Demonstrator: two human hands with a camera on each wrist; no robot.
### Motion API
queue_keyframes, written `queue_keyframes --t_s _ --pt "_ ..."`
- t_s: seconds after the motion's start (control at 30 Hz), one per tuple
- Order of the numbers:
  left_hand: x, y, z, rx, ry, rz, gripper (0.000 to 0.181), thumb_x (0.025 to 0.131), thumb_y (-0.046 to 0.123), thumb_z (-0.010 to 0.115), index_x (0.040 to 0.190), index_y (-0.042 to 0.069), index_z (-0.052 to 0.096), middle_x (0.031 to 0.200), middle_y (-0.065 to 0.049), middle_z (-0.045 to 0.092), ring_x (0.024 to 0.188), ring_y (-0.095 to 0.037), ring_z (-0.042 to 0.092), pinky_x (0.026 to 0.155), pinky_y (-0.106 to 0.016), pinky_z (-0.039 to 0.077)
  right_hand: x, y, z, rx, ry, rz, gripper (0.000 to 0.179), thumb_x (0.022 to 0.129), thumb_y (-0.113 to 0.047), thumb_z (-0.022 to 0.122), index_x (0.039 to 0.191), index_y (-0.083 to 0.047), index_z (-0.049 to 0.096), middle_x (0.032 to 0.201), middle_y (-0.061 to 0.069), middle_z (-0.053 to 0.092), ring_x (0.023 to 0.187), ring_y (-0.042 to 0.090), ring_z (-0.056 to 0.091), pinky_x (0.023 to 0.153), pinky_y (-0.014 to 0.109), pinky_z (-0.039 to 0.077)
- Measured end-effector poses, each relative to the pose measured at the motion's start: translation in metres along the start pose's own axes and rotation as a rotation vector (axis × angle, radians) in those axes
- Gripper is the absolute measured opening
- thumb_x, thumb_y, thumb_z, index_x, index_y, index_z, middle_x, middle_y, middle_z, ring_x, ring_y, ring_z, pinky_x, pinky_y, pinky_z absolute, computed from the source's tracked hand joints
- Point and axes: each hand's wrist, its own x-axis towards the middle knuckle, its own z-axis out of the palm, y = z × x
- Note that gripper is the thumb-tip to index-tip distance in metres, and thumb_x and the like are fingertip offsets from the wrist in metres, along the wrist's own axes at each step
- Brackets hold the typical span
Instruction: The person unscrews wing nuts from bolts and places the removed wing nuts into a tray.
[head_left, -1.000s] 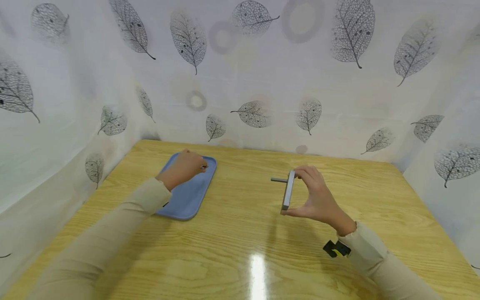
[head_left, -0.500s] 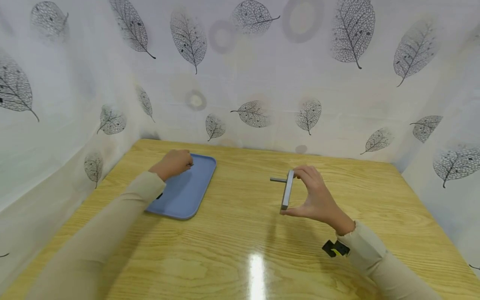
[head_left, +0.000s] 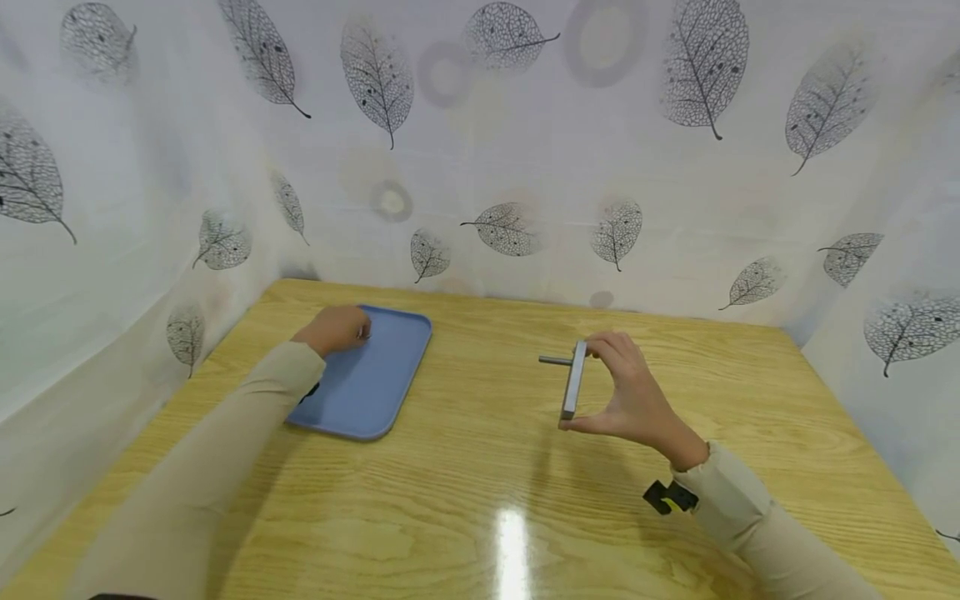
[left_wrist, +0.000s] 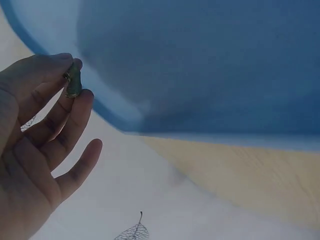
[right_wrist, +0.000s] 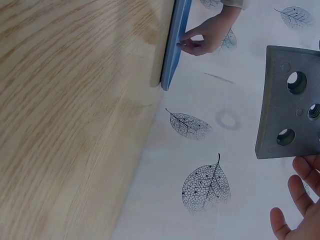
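Over the blue tray (head_left: 378, 375), my left hand (head_left: 336, 328) pinches a small dark metal piece, shaped like a nut (left_wrist: 73, 81), between thumb and fingertips; its little finger stands apart. My right hand (head_left: 633, 396) grips a flat grey metal plate (head_left: 574, 382) by two opposite edges, thumb at the lower one and fingers at the upper. The plate is held upright and nearly edge-on in the head view. A thin metal rod (head_left: 555, 361) sticks out from its left side. Several round holes in the plate (right_wrist: 275, 105) show in the right wrist view.
The tray lies on the left part of a wood-grain table (head_left: 465, 467). A white curtain (head_left: 525, 158) printed with grey leaves rises along the back and both sides. A black strap piece (head_left: 670, 498) hangs at the right sleeve.
My left hand has drawn back to the left over the tray, still pinching the small piece, and more of the tray shows. The right hand and the plate have hardly moved.
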Motion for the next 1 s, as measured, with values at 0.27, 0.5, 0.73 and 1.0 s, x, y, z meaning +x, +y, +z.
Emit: queue_keyframes --t_s 0.27,0.5,0.73,1.0 --pt "0.000 -0.008 0.009 -0.033 -0.046 -0.070 0.004 0.083 0.006 0.067 0.085 0.004 0.065 0.087 -0.010 0.067 0.075 -0.021 0.061 0.069 -0.038 0.052 0.000 0.000 0.001 -0.002 -0.003 0.000 0.087 0.062 -0.077 0.062 0.111 -0.005 0.057 0.106 0.008 0.054 0.092 0.019 0.042 0.076 0.042 0.032" --pt "0.006 -0.012 0.013 -0.038 -0.077 -0.097 0.004 0.084 0.008 0.065 0.087 0.005 0.065 0.088 -0.009 0.067 0.074 -0.019 0.059 0.069 -0.037 0.051 0.001 0.000 0.000 -0.010 0.003 -0.002 0.088 0.063 -0.078 0.061 0.110 -0.003 0.057 0.104 0.009 0.054 0.092 0.019 0.041 0.076 0.041 0.032" --pt "0.006 -0.013 0.012 -0.053 -0.084 -0.113 0.003 0.085 0.008 0.064 0.085 0.006 0.063 0.085 -0.008 0.065 0.070 -0.018 0.056 0.064 -0.033 0.048 0.002 0.001 0.000 -0.013 0.010 -0.009 0.087 0.063 -0.078 0.060 0.109 -0.004 0.057 0.103 0.008 0.054 0.090 0.021 0.041 0.075 0.041 0.031" --pt "0.005 -0.010 0.012 -0.075 -0.103 -0.151 0.003 0.085 0.008 0.062 0.085 0.006 0.059 0.081 -0.007 0.061 0.068 -0.017 0.053 0.062 -0.031 0.044 0.002 0.001 -0.001 -0.012 0.010 -0.003 0.088 0.063 -0.079 0.059 0.109 -0.004 0.057 0.104 0.010 0.054 0.091 0.019 0.041 0.076 0.042 0.032"
